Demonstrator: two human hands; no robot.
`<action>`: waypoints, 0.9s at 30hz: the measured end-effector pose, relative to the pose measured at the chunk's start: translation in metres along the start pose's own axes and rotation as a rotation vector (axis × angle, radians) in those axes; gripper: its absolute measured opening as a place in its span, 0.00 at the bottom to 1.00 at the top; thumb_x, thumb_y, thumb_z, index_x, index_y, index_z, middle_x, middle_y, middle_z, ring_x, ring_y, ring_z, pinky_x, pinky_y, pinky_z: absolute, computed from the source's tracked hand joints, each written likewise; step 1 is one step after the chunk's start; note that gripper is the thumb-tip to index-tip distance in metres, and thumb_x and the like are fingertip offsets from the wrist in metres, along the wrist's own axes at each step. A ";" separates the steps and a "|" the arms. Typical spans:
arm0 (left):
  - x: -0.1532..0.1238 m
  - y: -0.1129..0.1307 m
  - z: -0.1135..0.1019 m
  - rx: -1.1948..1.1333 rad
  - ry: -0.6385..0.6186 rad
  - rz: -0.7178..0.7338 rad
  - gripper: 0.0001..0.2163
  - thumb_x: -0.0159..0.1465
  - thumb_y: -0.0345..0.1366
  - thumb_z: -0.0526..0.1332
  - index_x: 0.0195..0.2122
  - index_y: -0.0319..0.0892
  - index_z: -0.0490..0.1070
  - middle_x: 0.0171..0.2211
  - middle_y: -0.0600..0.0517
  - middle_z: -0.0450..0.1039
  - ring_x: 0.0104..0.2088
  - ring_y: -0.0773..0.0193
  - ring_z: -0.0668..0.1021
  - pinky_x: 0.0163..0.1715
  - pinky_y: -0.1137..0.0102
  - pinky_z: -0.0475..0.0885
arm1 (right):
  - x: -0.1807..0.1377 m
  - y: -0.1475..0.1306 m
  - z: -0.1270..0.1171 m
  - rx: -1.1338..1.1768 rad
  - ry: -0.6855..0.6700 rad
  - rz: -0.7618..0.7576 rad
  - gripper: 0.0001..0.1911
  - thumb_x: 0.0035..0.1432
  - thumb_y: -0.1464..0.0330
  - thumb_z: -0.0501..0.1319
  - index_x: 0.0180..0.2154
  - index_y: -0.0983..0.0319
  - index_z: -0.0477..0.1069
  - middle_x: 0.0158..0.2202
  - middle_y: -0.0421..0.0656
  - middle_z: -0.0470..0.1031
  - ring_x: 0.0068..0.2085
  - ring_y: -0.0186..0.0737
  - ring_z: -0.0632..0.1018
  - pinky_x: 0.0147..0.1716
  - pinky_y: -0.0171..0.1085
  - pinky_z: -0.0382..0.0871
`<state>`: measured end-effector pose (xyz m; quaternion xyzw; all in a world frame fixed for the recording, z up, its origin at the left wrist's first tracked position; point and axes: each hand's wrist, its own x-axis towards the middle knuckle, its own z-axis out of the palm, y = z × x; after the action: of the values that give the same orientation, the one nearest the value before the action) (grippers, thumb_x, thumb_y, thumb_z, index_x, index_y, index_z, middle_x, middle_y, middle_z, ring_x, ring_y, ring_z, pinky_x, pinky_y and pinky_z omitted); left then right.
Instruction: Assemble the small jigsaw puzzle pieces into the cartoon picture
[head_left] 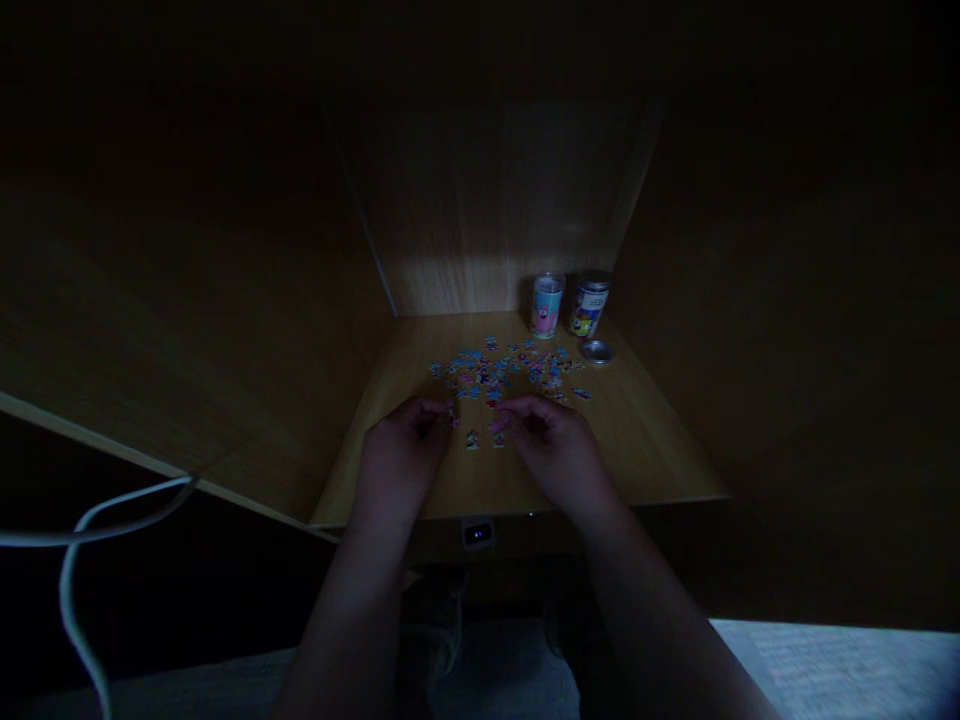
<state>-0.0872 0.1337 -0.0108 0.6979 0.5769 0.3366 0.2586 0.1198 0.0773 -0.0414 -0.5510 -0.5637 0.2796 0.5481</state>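
Note:
My left hand pinches a small puzzle piece between thumb and fingertips, low over the wooden surface. Opposite it, my right hand has its fingertips closed on a pinkish puzzle piece. Just in front of me, between the hands, lie a loose puzzle piece and another puzzle piece, apart from each other. Beyond my fingers spreads a loose pile of puzzle pieces, mostly blue, pink and dark. The light is dim, so the pictures on the pieces are hard to make out.
A pink-and-blue can and a yellow-and-blue can stand at the back right. A round metal lid lies before them. Wooden walls enclose the shelf on three sides. A white cable hangs at the left.

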 end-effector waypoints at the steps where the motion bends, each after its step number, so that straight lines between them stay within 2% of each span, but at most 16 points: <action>1: 0.000 0.000 -0.002 0.023 -0.001 -0.010 0.06 0.69 0.39 0.68 0.43 0.48 0.84 0.43 0.53 0.89 0.45 0.54 0.88 0.44 0.65 0.77 | 0.000 0.000 0.000 -0.002 -0.001 0.002 0.08 0.71 0.63 0.66 0.46 0.55 0.84 0.41 0.41 0.87 0.42 0.44 0.85 0.45 0.42 0.77; 10: -0.001 -0.004 -0.017 0.205 -0.007 0.061 0.09 0.73 0.42 0.65 0.43 0.49 0.85 0.43 0.51 0.88 0.43 0.51 0.88 0.43 0.62 0.77 | -0.001 0.000 0.000 0.020 -0.006 -0.001 0.09 0.72 0.62 0.65 0.46 0.55 0.84 0.42 0.41 0.88 0.43 0.44 0.86 0.46 0.42 0.77; 14: 0.001 -0.012 -0.021 0.320 0.056 0.249 0.10 0.74 0.39 0.63 0.43 0.45 0.85 0.44 0.46 0.87 0.43 0.51 0.86 0.47 0.60 0.78 | -0.001 0.001 0.001 0.007 0.001 0.016 0.09 0.71 0.61 0.66 0.46 0.56 0.84 0.42 0.42 0.88 0.43 0.45 0.86 0.47 0.42 0.78; 19: 0.006 -0.022 -0.023 0.386 0.002 0.502 0.09 0.74 0.34 0.63 0.44 0.45 0.85 0.45 0.46 0.86 0.48 0.47 0.84 0.53 0.53 0.79 | -0.002 -0.001 0.001 0.008 0.018 -0.001 0.10 0.73 0.61 0.64 0.45 0.56 0.83 0.42 0.42 0.88 0.43 0.44 0.86 0.46 0.42 0.78; 27: 0.010 -0.033 -0.017 0.366 -0.075 0.622 0.08 0.74 0.33 0.65 0.47 0.45 0.86 0.48 0.47 0.87 0.50 0.47 0.84 0.54 0.50 0.79 | -0.002 -0.006 -0.004 -0.174 0.066 -0.086 0.10 0.73 0.64 0.63 0.46 0.56 0.84 0.42 0.42 0.88 0.41 0.43 0.86 0.42 0.40 0.76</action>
<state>-0.1200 0.1499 -0.0230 0.8865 0.3779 0.2645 0.0357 0.1212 0.0729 -0.0359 -0.5810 -0.5905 0.1873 0.5279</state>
